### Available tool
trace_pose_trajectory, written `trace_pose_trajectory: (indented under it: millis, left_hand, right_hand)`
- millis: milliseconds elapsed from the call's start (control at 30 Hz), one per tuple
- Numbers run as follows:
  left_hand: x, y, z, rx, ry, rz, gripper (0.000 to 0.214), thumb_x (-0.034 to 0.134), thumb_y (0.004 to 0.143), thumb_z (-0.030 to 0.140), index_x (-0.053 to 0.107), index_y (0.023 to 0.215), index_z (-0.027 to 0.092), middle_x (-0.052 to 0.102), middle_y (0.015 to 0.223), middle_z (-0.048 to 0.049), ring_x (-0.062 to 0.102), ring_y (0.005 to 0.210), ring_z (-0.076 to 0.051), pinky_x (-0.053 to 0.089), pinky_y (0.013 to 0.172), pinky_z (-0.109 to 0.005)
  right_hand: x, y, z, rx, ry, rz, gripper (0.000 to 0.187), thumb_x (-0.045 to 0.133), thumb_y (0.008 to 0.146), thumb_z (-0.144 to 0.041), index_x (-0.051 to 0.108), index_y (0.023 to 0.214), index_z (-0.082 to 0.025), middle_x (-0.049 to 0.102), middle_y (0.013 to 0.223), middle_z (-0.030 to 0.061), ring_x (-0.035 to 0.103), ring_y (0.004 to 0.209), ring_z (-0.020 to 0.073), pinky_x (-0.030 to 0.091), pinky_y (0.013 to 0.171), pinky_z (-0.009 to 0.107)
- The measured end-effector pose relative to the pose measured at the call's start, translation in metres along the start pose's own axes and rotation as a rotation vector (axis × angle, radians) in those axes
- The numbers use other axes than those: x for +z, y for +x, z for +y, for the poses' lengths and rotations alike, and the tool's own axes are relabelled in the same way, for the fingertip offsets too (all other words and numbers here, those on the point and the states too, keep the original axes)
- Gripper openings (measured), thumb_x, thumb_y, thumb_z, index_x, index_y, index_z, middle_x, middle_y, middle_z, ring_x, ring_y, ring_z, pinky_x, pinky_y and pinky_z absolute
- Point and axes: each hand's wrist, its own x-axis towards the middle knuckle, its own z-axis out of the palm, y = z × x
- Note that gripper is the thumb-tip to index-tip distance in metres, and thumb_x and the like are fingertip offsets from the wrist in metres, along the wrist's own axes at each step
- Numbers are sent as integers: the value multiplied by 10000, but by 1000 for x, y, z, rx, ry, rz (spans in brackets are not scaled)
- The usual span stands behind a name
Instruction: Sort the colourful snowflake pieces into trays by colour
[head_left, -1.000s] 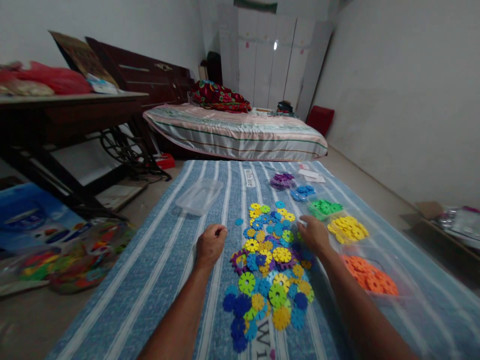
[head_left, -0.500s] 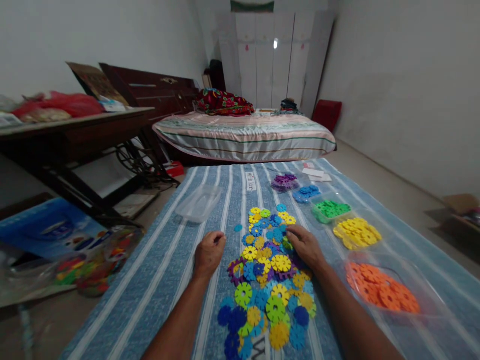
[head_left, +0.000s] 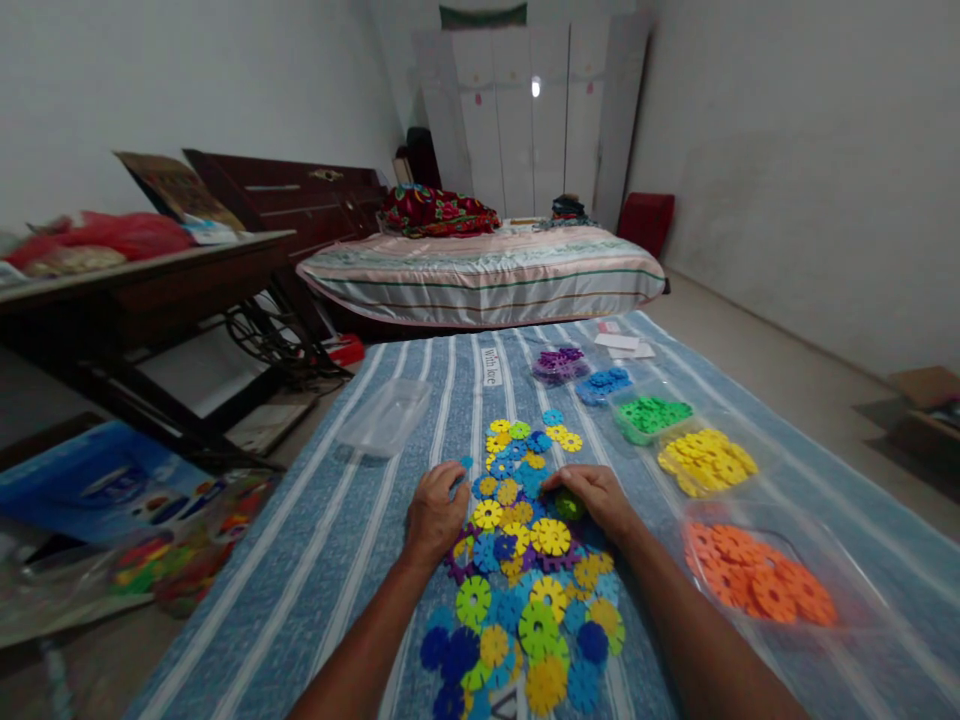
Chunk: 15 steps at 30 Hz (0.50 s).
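Observation:
A heap of flat plastic snowflake discs (head_left: 525, 580) in yellow, blue, green and purple lies on a blue striped mat (head_left: 315, 540). My left hand (head_left: 435, 512) rests on the heap's left edge, fingers curled down over a light blue disc. My right hand (head_left: 596, 500) lies on the heap's upper right, fingers bent and pinching a green disc (head_left: 568, 505). Sorted piles sit to the right: purple discs (head_left: 556, 362), blue discs (head_left: 604, 383), green discs (head_left: 652, 413), yellow discs (head_left: 705, 460) and orange discs (head_left: 757, 580).
A clear plastic tub (head_left: 386, 415) stands left of the heap. A bed (head_left: 480, 270) is beyond the mat and a dark wooden table (head_left: 142, 290) at left. Toy packaging (head_left: 112, 510) lies on the floor at left; a cardboard box (head_left: 922, 395) at right.
My left hand has moved right onto the heap's edge. My right hand has come left and nearer across the heap and now pinches a green disc. The camera has shifted slightly.

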Motion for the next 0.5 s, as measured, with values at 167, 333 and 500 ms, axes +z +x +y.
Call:
trace_pose_trajectory:
  millis: [167,333,500]
  left_hand:
    - [14,5,14,177,-13,-99,268,532,833,269,683,1043,201,693,1144,-86,606,1121,-245,477,1014,-423]
    - [23,4,11,246,-13,-163,316,546,845,277,673,1123,197,682,1193,-94,587,1172,-268,454,1038,-490]
    - [24,-3,9,277,-28,-159,242,575,850,249,700,1054,208,704,1152,-87,592,1166,-275,440,1041,-513]
  right_hand:
    - [-1,3,3,42,128,266,502,590,806,-619,728,665,-157,719,680,84,642,637,195,492,632,294]
    - [-4,7,13,42,61,422,492,611,790,-613,710,627,-159,678,598,58,572,546,155,435,535,261]
    - [-5,8,14,51,-6,417,456,631,778,-569,699,581,-163,666,582,48,566,552,151,429,541,260]
